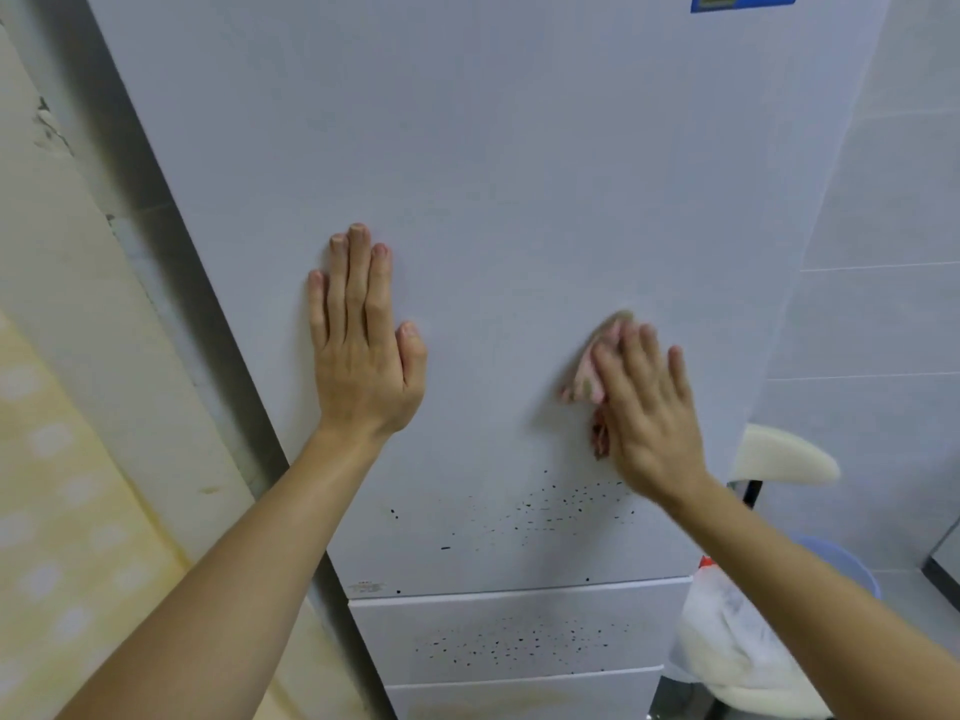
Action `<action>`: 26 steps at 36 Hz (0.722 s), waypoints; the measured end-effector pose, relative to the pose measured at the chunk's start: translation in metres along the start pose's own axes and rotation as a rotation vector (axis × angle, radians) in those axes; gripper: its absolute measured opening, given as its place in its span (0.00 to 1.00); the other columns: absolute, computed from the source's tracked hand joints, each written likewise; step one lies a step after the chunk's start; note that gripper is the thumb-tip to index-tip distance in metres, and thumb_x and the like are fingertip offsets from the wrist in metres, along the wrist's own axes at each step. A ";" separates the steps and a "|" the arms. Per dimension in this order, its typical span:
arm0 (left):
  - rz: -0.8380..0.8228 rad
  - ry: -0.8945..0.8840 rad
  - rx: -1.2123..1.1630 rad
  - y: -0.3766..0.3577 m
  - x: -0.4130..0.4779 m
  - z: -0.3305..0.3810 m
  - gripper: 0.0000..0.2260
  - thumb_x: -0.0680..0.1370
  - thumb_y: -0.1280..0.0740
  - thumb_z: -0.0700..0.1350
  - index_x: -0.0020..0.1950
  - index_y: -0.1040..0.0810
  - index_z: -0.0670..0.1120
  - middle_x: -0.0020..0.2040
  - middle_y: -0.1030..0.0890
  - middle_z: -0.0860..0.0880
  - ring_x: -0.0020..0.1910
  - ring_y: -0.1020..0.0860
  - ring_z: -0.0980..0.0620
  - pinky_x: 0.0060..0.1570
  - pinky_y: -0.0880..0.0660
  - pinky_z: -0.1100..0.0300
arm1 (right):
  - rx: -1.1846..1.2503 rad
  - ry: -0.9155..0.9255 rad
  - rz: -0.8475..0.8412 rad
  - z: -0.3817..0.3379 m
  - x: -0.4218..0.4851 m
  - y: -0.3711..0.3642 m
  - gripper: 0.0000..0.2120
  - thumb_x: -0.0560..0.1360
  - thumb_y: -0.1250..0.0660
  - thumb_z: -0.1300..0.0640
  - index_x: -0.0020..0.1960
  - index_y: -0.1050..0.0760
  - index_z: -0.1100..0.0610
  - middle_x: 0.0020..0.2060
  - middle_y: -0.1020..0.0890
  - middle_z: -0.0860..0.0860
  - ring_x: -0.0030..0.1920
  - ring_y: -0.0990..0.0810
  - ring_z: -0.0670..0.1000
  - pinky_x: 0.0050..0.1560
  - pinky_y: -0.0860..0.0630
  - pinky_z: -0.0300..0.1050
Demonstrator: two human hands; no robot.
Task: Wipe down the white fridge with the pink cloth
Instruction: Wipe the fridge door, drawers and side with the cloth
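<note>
The left hand [363,350] lies flat on the white fridge [493,148], fingers straight and together, holding nothing; it only braces the body. At 3 o'clock from it, the right hand [649,407] presses the pink cloth [592,371] against the door with straight, spread fingers. The cloth shows at the hand's 10 o'clock side. I think even palm pressure and overlapping strokes toward 6 o'clock work best. The dark specks [561,506] are there, and a fresh fold of cloth would avoid smearing.

white fridge [493,174], black specks low | pink cloth [589,374] | blue sticker [743,0] | yellow dotted sheet [67,485]
</note>
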State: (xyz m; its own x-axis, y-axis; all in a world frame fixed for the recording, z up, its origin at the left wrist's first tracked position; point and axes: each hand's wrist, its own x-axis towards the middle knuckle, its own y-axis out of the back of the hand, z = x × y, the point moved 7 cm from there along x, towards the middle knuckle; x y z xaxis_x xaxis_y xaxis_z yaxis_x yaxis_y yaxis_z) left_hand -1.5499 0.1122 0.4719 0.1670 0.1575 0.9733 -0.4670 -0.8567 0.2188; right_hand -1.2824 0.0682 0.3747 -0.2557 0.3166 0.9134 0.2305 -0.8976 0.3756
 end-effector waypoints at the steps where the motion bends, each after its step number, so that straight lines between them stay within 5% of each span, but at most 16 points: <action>1: 0.003 -0.002 0.006 -0.001 0.000 0.001 0.28 0.82 0.45 0.42 0.81 0.40 0.33 0.82 0.40 0.33 0.83 0.43 0.35 0.83 0.51 0.42 | -0.019 0.085 -0.056 -0.006 -0.020 -0.008 0.25 0.87 0.51 0.58 0.84 0.43 0.56 0.85 0.46 0.56 0.85 0.48 0.58 0.84 0.53 0.57; 5: 0.019 -0.011 0.029 -0.001 -0.001 0.000 0.27 0.83 0.46 0.43 0.81 0.40 0.33 0.82 0.39 0.33 0.82 0.42 0.35 0.83 0.50 0.41 | -0.107 0.355 -0.239 -0.007 -0.062 -0.020 0.29 0.85 0.56 0.63 0.86 0.48 0.53 0.85 0.49 0.52 0.85 0.49 0.54 0.85 0.55 0.55; 9: 0.028 -0.015 0.045 -0.002 -0.001 0.001 0.27 0.83 0.47 0.43 0.81 0.41 0.34 0.82 0.39 0.33 0.83 0.43 0.36 0.83 0.49 0.40 | -0.226 0.525 -0.312 0.013 -0.052 -0.008 0.41 0.75 0.42 0.63 0.86 0.49 0.52 0.86 0.50 0.52 0.85 0.51 0.53 0.84 0.58 0.57; 17: 0.026 0.010 0.027 -0.003 -0.001 0.003 0.28 0.82 0.46 0.42 0.81 0.41 0.33 0.82 0.41 0.34 0.83 0.44 0.36 0.83 0.51 0.39 | -0.151 0.099 -0.029 0.099 0.030 0.060 0.34 0.82 0.43 0.65 0.86 0.47 0.54 0.85 0.47 0.54 0.85 0.47 0.56 0.84 0.57 0.60; 23: 0.042 0.047 0.045 -0.003 -0.003 0.004 0.29 0.82 0.46 0.45 0.82 0.42 0.35 0.83 0.42 0.36 0.85 0.50 0.44 0.83 0.53 0.40 | 0.158 -0.399 0.214 0.090 0.048 0.056 0.31 0.82 0.44 0.67 0.84 0.46 0.62 0.83 0.45 0.65 0.85 0.52 0.58 0.83 0.62 0.56; 26: 0.051 0.036 0.045 -0.004 -0.004 0.005 0.28 0.83 0.45 0.45 0.82 0.41 0.36 0.83 0.41 0.36 0.85 0.49 0.43 0.82 0.51 0.39 | 0.203 -0.479 0.247 0.076 0.025 0.040 0.32 0.81 0.43 0.66 0.83 0.46 0.63 0.83 0.45 0.65 0.85 0.53 0.56 0.83 0.63 0.53</action>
State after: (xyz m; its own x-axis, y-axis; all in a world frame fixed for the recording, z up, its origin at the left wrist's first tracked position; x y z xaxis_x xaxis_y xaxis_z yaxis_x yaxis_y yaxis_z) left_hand -1.5443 0.1127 0.4665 0.1128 0.1301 0.9851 -0.4344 -0.8851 0.1667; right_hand -1.2078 0.0637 0.4246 0.2719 0.2510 0.9290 0.4174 -0.9006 0.1212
